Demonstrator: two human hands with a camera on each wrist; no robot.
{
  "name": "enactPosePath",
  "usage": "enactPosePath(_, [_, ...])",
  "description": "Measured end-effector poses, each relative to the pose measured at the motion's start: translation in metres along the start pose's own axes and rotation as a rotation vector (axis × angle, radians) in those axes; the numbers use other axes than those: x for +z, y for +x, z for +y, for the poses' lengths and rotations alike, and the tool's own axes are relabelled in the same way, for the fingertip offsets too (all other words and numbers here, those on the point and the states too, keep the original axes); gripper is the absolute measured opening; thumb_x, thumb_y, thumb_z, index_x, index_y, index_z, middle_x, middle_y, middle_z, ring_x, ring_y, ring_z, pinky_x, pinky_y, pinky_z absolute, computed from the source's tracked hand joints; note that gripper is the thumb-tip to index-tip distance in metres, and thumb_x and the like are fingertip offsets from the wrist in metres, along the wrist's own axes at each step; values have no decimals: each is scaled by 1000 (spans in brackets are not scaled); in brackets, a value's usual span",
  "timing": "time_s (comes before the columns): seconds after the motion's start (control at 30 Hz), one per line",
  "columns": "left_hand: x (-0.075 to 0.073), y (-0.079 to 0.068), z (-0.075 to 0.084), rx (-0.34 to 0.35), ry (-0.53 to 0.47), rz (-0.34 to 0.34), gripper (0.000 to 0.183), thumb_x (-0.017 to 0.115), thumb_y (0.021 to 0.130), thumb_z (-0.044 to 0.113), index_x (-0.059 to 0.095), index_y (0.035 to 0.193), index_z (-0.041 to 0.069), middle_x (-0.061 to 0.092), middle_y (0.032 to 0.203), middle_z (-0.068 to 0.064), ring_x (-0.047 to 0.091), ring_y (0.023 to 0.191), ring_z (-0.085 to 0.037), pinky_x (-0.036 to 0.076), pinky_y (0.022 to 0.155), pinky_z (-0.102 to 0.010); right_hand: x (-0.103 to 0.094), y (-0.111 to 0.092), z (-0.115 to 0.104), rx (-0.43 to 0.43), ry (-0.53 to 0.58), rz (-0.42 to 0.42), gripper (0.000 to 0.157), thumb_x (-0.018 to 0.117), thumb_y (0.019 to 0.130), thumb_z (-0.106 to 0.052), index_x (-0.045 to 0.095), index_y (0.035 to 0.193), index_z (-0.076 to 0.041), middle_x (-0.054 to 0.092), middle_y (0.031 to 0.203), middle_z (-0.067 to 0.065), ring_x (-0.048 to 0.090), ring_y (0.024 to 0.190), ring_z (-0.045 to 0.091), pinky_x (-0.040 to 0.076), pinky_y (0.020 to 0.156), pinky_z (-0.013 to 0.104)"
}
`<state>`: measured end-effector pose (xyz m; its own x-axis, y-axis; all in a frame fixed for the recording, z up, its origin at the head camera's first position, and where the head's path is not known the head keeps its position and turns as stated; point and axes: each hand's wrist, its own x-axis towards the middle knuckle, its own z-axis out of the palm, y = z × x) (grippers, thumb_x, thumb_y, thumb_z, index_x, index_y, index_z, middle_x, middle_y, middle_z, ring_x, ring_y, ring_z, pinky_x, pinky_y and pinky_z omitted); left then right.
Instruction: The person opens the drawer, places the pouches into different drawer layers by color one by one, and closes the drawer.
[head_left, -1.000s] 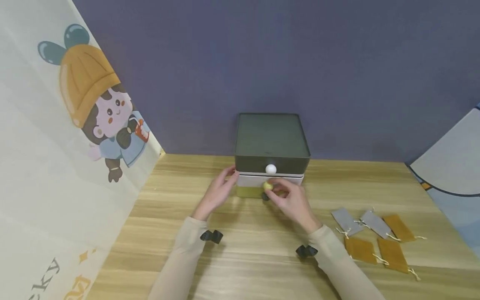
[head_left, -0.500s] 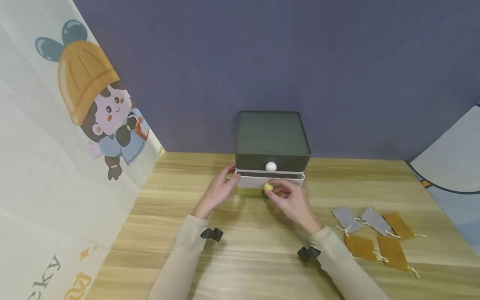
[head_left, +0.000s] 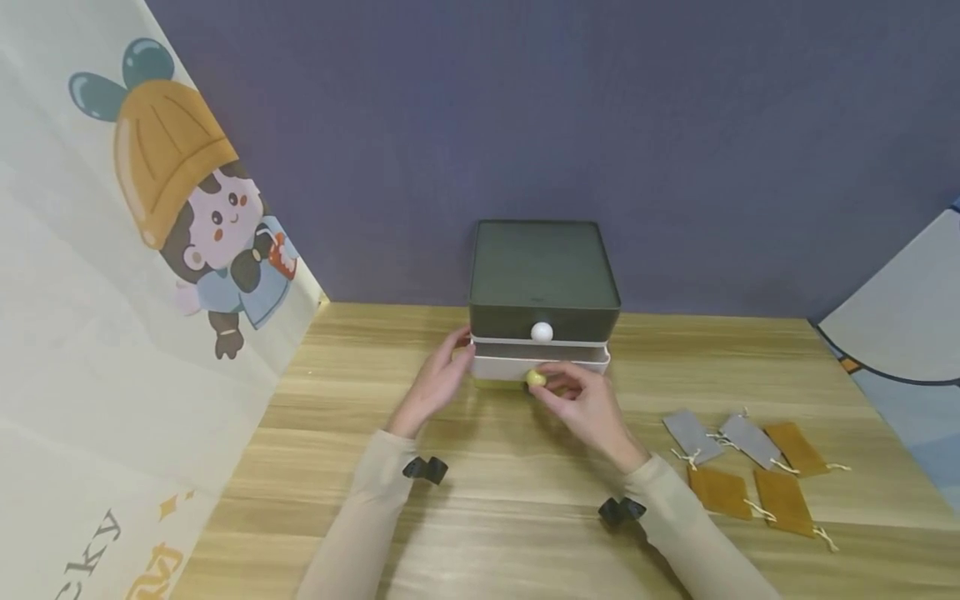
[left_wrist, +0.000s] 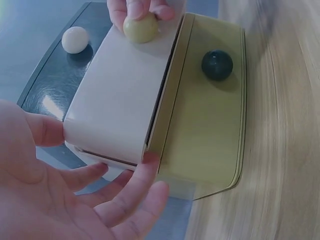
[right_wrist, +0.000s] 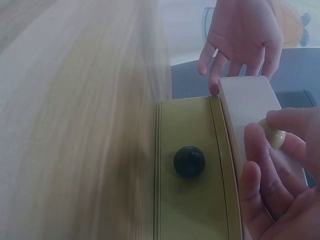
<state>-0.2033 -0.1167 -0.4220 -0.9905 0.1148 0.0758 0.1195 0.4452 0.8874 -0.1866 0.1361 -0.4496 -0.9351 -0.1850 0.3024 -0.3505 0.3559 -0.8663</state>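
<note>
A small chest of drawers (head_left: pixel 544 265) stands against the back wall, its top dark green. Its white middle drawer (head_left: pixel 495 368) is pulled partly out, with a shadowed gap above its front. My right hand (head_left: pixel 588 408) pinches that drawer's round yellow knob (head_left: pixel 536 377) between thumb and fingertips. At the chest's left side is my left hand (head_left: pixel 433 385); in the left wrist view its spread fingers (left_wrist: pixel 127 192) touch the side of the white drawer and the thumb rests near its front edge. The drawer's contents cannot be seen.
Above is a dark green drawer with a white knob (head_left: pixel 542 332); below, a yellow-green drawer (left_wrist: pixel 200 130) with a dark knob (left_wrist: pixel 217 65). Several grey and orange drawstring pouches (head_left: pixel 784 500) lie on the wooden table (head_left: pixel 495 508) at right. A printed curtain (head_left: pixel 82 300) hangs at left.
The white drawer has slid out toward me from nearly closed, widening the gap above its front. My right hand moved slightly nearer with the knob; my left hand stayed at the chest's side.
</note>
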Motion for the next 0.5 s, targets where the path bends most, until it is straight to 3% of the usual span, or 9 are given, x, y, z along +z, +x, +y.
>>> enactPosePath(0.27, [3, 0, -1, -3, -33, -1, 58, 44, 111, 31, 38, 164, 9, 56, 156, -20, 67, 121, -37, 54, 109, -57, -1, -9, -1, 48, 38, -31, 27, 86, 90, -14, 79, 115, -9, 81, 93, 13, 74, 66, 33, 62, 57, 27])
enactPosePath(0.5, [2, 0, 0, 2, -38, 5, 59, 45, 110, 31, 38, 164, 9, 55, 156, -20, 66, 123, -37, 55, 108, -55, -1, -13, -2, 36, 32, -28, 25, 87, 89, -13, 80, 113, -11, 81, 92, 12, 75, 68, 26, 62, 59, 26])
